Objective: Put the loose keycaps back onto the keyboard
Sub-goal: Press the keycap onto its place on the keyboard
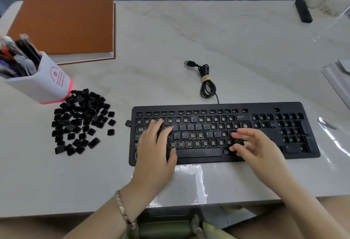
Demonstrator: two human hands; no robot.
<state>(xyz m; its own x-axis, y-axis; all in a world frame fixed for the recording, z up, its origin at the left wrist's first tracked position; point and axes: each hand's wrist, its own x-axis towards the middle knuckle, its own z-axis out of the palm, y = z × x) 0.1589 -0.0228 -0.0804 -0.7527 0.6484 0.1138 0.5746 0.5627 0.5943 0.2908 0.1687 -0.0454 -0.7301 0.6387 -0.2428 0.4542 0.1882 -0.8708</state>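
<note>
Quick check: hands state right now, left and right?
Left hand: open, fingers flat on the keyboard.
Right hand: over the keyboard, cannot tell whether it holds anything.

View: a single wide-angle camera worn on the person's head; there is no second view to overlap with.
Position: above and just behind the left hand (153, 144) and right hand (253, 145), over the near edge of the bench (246, 49).
Facing: forward and steeply down.
Nearness: close. Both forearms enter from the bottom edge, and the hands sit low in the middle.
Reach: the bench from its near edge below the hands to its far edge beyond them, and well out to either side of them.
Lens: the bench edges bow towards the corners.
</note>
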